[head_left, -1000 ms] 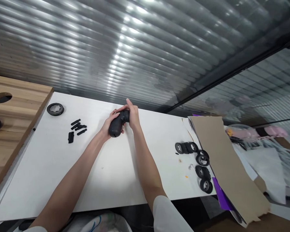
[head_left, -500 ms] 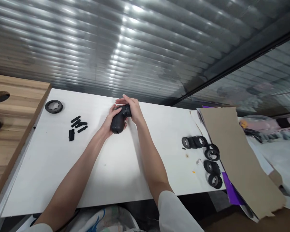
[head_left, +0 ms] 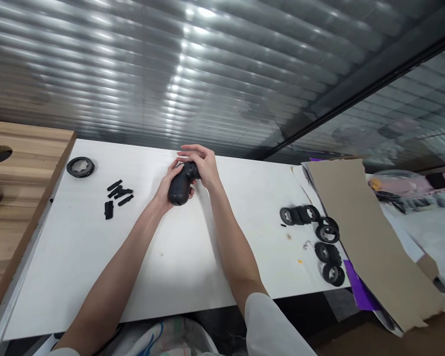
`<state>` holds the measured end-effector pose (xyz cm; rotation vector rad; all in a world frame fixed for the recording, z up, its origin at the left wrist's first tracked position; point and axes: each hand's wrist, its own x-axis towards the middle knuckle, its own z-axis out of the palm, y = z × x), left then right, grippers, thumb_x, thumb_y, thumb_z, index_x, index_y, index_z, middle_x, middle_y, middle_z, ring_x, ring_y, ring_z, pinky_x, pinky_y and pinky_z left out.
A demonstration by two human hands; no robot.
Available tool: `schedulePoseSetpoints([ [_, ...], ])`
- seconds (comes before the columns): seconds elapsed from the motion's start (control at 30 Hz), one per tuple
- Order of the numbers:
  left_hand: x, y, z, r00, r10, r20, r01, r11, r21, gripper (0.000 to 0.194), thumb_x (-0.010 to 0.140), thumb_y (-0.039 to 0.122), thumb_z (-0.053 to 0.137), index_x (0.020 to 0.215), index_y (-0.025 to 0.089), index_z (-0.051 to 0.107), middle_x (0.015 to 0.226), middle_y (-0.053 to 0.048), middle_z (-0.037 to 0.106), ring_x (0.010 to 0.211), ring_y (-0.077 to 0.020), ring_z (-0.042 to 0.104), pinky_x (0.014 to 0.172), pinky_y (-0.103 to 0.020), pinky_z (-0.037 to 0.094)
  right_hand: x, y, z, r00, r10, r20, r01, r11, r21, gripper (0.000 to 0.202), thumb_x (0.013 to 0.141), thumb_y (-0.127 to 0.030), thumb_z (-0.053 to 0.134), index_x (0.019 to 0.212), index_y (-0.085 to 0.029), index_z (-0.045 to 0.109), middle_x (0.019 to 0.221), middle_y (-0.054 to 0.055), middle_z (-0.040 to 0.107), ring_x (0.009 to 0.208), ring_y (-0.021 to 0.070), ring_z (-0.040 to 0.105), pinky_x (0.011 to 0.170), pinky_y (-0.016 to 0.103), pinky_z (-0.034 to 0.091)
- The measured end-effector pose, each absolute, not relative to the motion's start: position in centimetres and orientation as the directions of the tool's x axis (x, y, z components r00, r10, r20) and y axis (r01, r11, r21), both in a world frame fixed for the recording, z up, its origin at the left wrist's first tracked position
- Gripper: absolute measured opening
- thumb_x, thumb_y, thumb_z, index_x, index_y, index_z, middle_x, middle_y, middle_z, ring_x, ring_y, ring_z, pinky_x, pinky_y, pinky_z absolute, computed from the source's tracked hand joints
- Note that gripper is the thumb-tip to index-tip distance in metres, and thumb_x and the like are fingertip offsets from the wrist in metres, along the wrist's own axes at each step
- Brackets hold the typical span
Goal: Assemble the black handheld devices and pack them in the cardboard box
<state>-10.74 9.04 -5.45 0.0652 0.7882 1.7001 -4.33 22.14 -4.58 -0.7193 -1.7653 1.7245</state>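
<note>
A smooth black device with a rounded body and a bent, ribbed neck is held above the white table. My left hand is wrapped around its body, thumb on top and fingertips showing on the far side. The palm of my right hand presses against the end of the neck, its fingers curled over the top. The right hand hides the neck's end face. To the left lie several small black strips and a short black block. Farther left rests a black ring with a notched opening.
Several black rings are lined up at the right of the white table. Beside them a brown cardboard sheet overhangs the edge. A wooden board with holes borders the left side. A corrugated metal wall rises behind.
My right hand has turned slightly over the neck, its fingers now bent further across the top. My left hand keeps its hold on the body. The view has shifted a little.
</note>
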Motion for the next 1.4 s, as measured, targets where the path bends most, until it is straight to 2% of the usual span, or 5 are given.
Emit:
schedulePoseSetpoints([
  [0.73,-10.8,8.6,-6.4,-0.288,0.912,-0.293,-0.8,-0.06,0.597,0.065,0.101,0.041,0.069,0.159,0.025,0.044,0.083,-0.005,0.071,0.052,-0.0207,0.066,0.049,-0.027,0.053,-4.5,22.0,-4.2,-0.718,0.695,0.023,0.04,0.074,-0.996,0.029,0.078,-0.037,0.063,0.092,-0.023,0.085,0.093,0.006,0.087,0.102,0.028,0.083,0.105,0.042,0.063],
  [0.87,-10.6,8.7,-6.1,-0.333,0.888,-0.316,-0.775,-0.067,0.629,0.064,0.1,0.037,0.07,0.157,0.022,0.047,0.086,-0.005,0.071,0.049,-0.0188,0.063,0.048,-0.028,0.053,-4.8,21.8,-4.1,-0.74,0.67,-0.056,0.104,0.031,-0.994,0.03,0.076,-0.037,0.057,0.074,-0.022,0.082,0.095,0.01,0.087,0.091,0.0276,0.078,0.075,0.035,0.062],
  [1.0,-10.6,8.8,-5.8,-0.395,0.842,-0.366,-0.769,-0.085,0.634,0.086,0.096,0.032,0.078,0.172,0.033,0.037,0.099,-0.004,0.072,0.054,-0.017,0.066,0.051,-0.027,0.054,-5.1,21.3,-4.1,-0.704,0.698,-0.13,0.166,-0.016,-0.986,0.031,0.072,-0.035,0.053,0.071,-0.021,0.081,0.099,0.011,0.087,0.079,0.0259,0.072,0.045,0.03,0.044],
  [1.2,-10.4,8.9,-5.2,-0.411,0.813,-0.412,-0.78,-0.08,0.621,0.098,0.105,0.025,0.068,0.184,0.041,0.012,0.111,-0.005,0.072,0.057,-0.0154,0.066,0.054,-0.029,0.058,-4.9,21.7,-4.1,-0.752,0.625,-0.209,0.159,-0.135,-0.978,0.042,0.073,-0.035,0.051,0.09,-0.016,0.086,0.106,0.013,0.087,0.071,0.0237,0.071,0.046,0.03,0.05],
  [1.4,-10.6,8.9,-6.3,-0.407,0.854,-0.324,-0.737,-0.097,0.669,0.103,0.105,0.028,0.068,0.184,0.048,0.004,0.121,-0.007,0.072,0.07,-0.0178,0.072,0.055,-0.027,0.061,-4.6,22.0,-4.1,-0.753,0.6,-0.27,0.194,-0.19,-0.962,0.05,0.072,-0.037,0.051,0.097,-0.012,0.086,0.095,0.013,0.086,0.052,0.0178,0.057,0.031,0.026,0.031],
])
